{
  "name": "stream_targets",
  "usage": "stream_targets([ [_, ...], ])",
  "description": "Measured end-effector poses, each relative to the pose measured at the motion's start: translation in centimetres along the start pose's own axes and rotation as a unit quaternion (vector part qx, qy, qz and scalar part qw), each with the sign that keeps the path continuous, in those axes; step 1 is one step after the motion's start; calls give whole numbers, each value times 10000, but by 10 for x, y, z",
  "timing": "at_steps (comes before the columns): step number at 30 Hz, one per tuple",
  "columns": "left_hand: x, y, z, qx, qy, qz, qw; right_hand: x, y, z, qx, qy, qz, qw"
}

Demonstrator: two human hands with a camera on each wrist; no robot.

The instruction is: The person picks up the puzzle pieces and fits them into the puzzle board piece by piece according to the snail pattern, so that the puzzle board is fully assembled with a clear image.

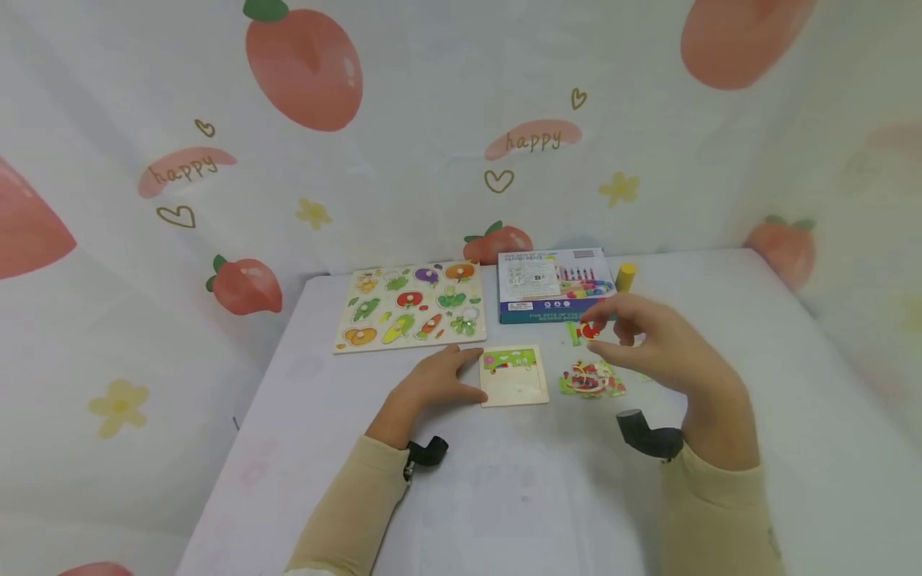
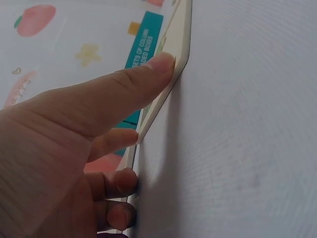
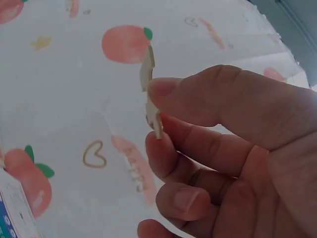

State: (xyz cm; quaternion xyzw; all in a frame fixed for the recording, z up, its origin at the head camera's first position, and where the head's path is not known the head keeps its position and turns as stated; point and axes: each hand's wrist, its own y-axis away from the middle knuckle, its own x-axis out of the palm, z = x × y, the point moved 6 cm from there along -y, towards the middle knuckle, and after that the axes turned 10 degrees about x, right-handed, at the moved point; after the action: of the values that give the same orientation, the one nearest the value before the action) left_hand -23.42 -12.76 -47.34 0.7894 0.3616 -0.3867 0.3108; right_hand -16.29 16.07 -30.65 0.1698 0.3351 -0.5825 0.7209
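Red puzzle piece (image 1: pixel 588 330), partly hidden, is pinched in the right grip (image 1: pixel 654 342); left grip (image 1: pixel 434 380) clamps wooden tray (image 1: pixel 513 387).

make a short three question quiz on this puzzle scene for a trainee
1. What is the right hand pinching?
2. True or false: the left hand rests on the blue and white box.
3. In the head view, where is the pile of loose pieces relative to the square board?
(a) to its left
(b) on top of it
(c) to its right

Key:
1. A puzzle piece, held off the table.
2. False; it touches the square board along its left side in the head view.
3. c
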Motion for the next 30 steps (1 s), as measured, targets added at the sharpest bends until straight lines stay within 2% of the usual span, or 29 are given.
stream_targets([
  [3, 1, 0, 0, -1, -17, 40, 10000, 5, 1, 11, -469, -171, -91, 9987],
  [8, -2, 1, -1, 37, -89, 10, 10000, 18, -8, 25, -749, -407, -90, 9963],
  [13, -7, 2, -3, 76, -191, -20, 9998, 37, -24, 26, -472, -530, 124, 9974],
  [19, -7, 1, -3, 91, -255, 66, 9996, 63, -40, 18, -129, -549, 426, 9975],
  [24, -3, 1, -1, 85, -226, 52, 9997, 81, -48, 11, 219, -556, 671, 9960],
  [30, -1, 0, -1, 64, -200, 48, 9998, 97, -54, 4, 399, -441, 858, 9945],
])
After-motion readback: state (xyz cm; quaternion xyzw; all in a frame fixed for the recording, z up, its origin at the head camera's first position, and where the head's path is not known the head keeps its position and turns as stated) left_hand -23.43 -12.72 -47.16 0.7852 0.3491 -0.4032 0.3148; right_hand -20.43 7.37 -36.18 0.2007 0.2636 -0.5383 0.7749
